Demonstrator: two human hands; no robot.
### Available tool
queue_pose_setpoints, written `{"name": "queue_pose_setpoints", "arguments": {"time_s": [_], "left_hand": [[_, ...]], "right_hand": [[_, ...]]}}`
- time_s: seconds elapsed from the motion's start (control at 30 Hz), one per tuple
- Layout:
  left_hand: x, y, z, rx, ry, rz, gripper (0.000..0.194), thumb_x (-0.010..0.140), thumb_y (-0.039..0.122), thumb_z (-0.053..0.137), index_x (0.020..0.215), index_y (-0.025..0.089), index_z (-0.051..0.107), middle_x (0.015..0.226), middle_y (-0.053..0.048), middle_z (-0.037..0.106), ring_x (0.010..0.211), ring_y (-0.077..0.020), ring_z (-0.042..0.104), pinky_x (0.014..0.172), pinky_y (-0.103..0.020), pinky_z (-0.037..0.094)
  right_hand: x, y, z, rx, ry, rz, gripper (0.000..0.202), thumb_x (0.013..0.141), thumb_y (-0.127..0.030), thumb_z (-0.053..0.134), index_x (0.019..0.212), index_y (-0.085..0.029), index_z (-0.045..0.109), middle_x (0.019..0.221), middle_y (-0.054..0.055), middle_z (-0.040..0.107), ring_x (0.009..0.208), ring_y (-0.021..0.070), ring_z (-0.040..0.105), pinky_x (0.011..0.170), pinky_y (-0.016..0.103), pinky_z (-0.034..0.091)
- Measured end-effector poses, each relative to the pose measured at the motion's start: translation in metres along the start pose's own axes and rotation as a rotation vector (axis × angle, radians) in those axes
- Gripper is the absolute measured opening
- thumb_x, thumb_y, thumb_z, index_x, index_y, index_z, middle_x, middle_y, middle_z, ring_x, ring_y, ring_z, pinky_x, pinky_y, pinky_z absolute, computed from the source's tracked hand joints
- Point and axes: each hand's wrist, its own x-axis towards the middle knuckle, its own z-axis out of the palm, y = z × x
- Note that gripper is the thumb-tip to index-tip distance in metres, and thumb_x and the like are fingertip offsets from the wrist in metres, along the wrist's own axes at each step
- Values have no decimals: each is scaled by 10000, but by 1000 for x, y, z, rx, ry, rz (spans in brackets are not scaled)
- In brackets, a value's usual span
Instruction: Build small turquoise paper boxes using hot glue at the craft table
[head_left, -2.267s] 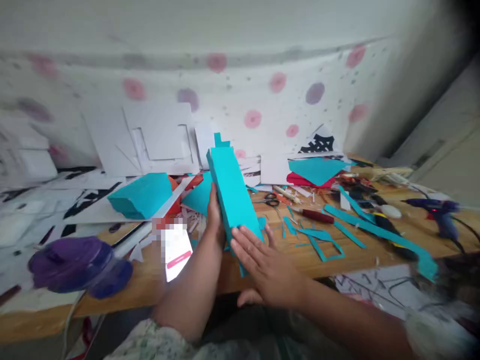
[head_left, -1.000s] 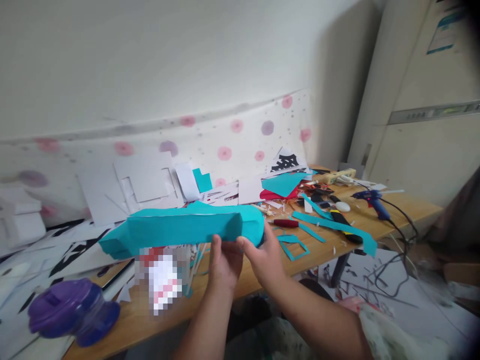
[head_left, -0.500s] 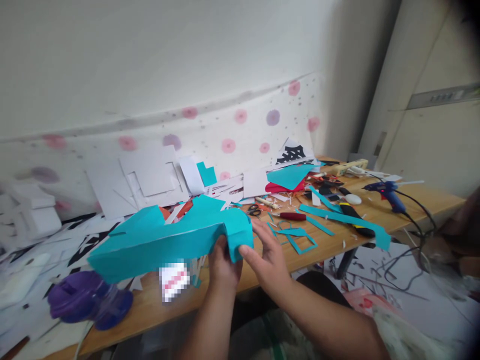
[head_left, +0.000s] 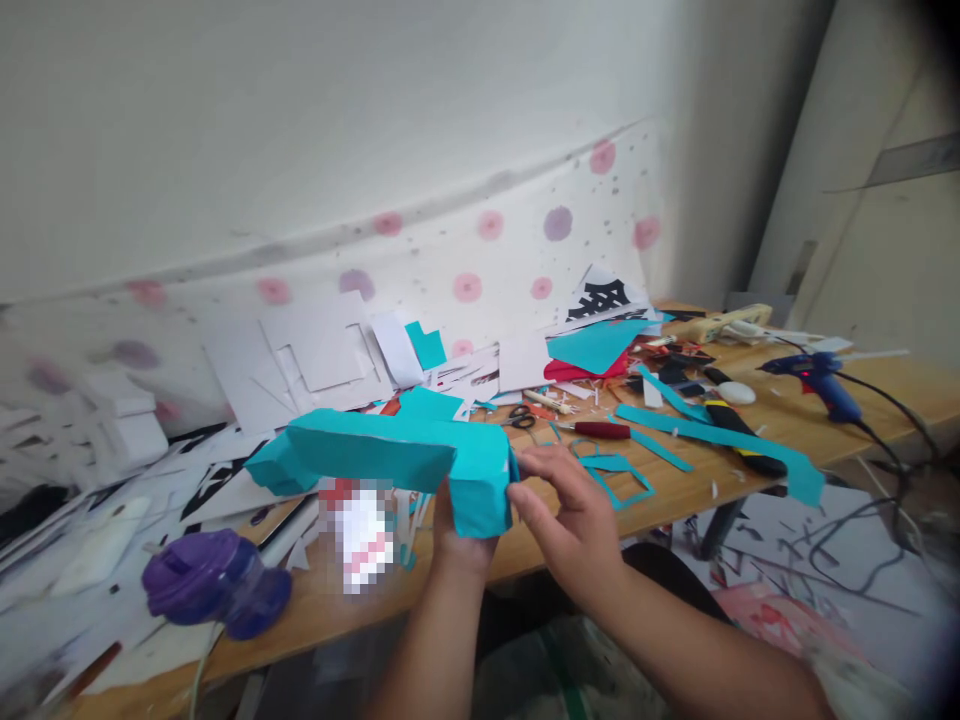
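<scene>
Centre of the frame, and here's the long turquoise form (head_left: 390, 430), held up above the wooden table (head_left: 315, 615), its boxy end nearest the hands and its length running out to the left. The left hand (head_left: 463, 548) grasps that end from below, most of its fingers out of sight; the right hand (head_left: 574, 510) has thumb and fingertips closed lightly on the end's right edge. How hard either one squeezes, I can't tell.

And there's the danger: all that length hangs out with no hand under it, so a loose left grip could let the far end dip or twist. Too much pinch from the right, and that thin-looking edge could crease or, if it's only lightly joined, peel. Swing it low, and the far end could clip the purple object (head_left: 202, 580) at lower left or scrape the bright, blurred-out item (head_left: 366, 540) just below.

Out to the right, scissors (head_left: 520, 417) and a red-handled tool (head_left: 600, 430) lie close by; a careless sweep of the right hand could catch a point. Loose turquoise strips (head_left: 720, 445) could snag too. Farther right, the glue gun (head_left: 821, 385) shows a red light; it may be hot, and a tugged cord (head_left: 900, 470) could drag it.
</scene>
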Motion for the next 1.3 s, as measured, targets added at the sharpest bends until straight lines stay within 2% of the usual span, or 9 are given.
{"name": "queue_pose_setpoints", "arguments": {"time_s": [0.23, 0.43, 0.5, 0.57, 0.63, 0.8, 0.97, 1.13, 1.3], "left_hand": [[5, -10, -10, 59, -65, 50, 469, 478, 522, 881, 768, 183, 740, 809, -77, 749, 817, -288, 692, 808, -414, 551], [1, -7, -25, 124, -102, 16, 459, 457, 389, 924, 821, 176, 745, 822, -57, 754, 774, -252, 682, 767, -377, 539], [-3, -4, -30, 161, -131, -40, 457, 469, 307, 926, 862, 150, 754, 849, -79, 759, 785, -261, 685, 764, -384, 539], [-7, -2, -33, 186, -160, -100, 450, 484, 270, 920, 880, 131, 756, 832, -93, 755, 762, -267, 685, 737, -392, 541], [-11, -1, -35, 198, -189, -146, 467, 501, 279, 912, 915, 135, 750, 832, -94, 749, 760, -275, 688, 724, -397, 542], [-13, 1, -42, 313, -311, -163, 616, 552, 295, 890, 1127, 185, 699, 965, -100, 744, 880, -304, 691, 786, -413, 533], [-6, -1, -56, 431, -358, -160, 594, 541, 322, 903, 1088, 208, 701, 956, -86, 742, 854, -287, 678, 758, -394, 534], [-4, -5, -64, 504, -336, -159, 583, 489, 356, 929, 1013, 211, 716, 920, -84, 751, 823, -289, 676, 735, -397, 538], [-6, -4, -64, 468, -403, -168, 639, 529, 369, 921, 1117, 228, 713, 1003, -102, 759, 909, -334, 695, 831, -460, 529]], "right_hand": [[-21, 24, -13, -21, -61, 87, 97, 905, -210, 599, 852, -244, 673, 810, 32, 725, 748, 196, 701, 647, 300, 572], [-9, 41, -30, 33, -28, 193, 116, 918, -288, 598, 993, -258, 680, 887, 46, 730, 815, 209, 718, 717, 330, 596], [6, 41, -31, 14, -146, 206, 270, 857, -330, 681, 1117, -259, 667, 1017, 74, 736, 916, 239, 722, 781, 374, 603], [20, 40, -28, -32, -365, 200, 592, 730, -325, 796, 1287, -258, 605, 1157, 103, 713, 1026, 280, 699, 863, 441, 586], [31, 38, -22, -29, -494, 226, 763, 670, -272, 821, 1378, -246, 537, 1139, 103, 719, 998, 272, 704, 858, 453, 587], [46, 32, -9, 141, -595, 386, 703, 690, -208, 783, 1350, -203, 543, 843, 20, 736, 782, 193, 718, 752, 362, 600], [65, 24, -3, 193, -569, 450, 663, 680, -217, 785, 1304, -203, 564, 880, 39, 746, 811, 210, 724, 720, 359, 598], [80, 19, 8, 107, -537, 371, 590, 728, -283, 768, 1285, -209, 586, 926, 68, 761, 805, 228, 736, 707, 382, 620], [54, 19, 19, -163, -435, -55, 433, 950, -282, 538, 1383, -267, 552, 1311, 101, 670, 1178, 267, 661, 959, 454, 579]]}}
